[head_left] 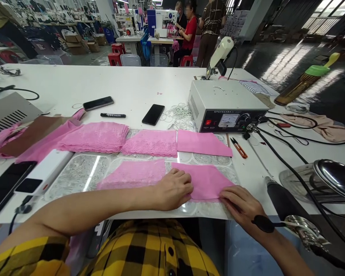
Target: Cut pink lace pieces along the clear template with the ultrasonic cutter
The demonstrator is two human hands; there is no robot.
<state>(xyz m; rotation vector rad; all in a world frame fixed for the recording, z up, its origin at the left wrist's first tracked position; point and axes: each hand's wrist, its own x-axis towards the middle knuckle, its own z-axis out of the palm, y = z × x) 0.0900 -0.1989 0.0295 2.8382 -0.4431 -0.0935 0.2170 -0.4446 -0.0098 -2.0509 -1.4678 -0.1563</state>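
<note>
I see my left hand [174, 189] and right hand [241, 207] pressing flat, fingers loosely curled, grasping nothing, on a pink fabric piece [208, 182] just before the control box [227, 107].

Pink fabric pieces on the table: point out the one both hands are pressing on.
It is the smooth pink piece nearest the table's front edge, right of the lacy one. The left hand and right hand both rest on it; every other pink piece lies untouched.

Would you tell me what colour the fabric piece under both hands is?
The fabric piece is plain pink, seen best in the head view.
</note>
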